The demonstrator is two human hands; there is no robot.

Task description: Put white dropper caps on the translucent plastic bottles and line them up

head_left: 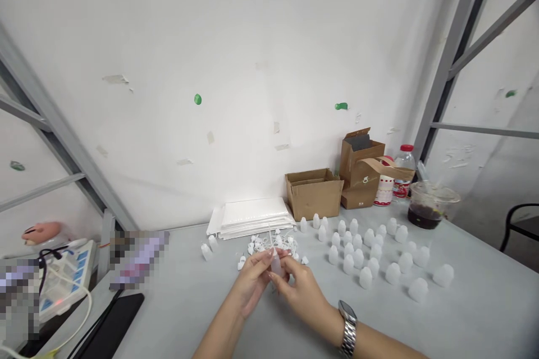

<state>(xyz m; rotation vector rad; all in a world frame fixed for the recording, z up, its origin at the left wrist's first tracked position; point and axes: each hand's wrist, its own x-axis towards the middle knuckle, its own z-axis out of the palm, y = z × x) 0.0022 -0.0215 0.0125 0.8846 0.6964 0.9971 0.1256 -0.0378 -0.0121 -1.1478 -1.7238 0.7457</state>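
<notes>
Both hands meet above the middle of the grey table. My left hand (254, 277) and my right hand (298, 283) pinch a small translucent white piece (275, 265), shaped like a little bottle, held about upright. A thin white strand stands up from its top; whether it is joined to the piece I cannot tell. Just behind my fingers lies a pile of small white caps with thin cords (290, 242). Two similar translucent pieces (206, 252) stand to the left. Several more translucent pieces (348, 263) stand spread out on the right.
Flat white packets (252, 216) are stacked by the wall beside an open cardboard box (314, 199). Right of it are a brown paper bag (361, 179), a red-capped bottle (403, 174) and a bowl of dark liquid (425, 213). A power strip (67, 277) and black slab (112, 325) lie left.
</notes>
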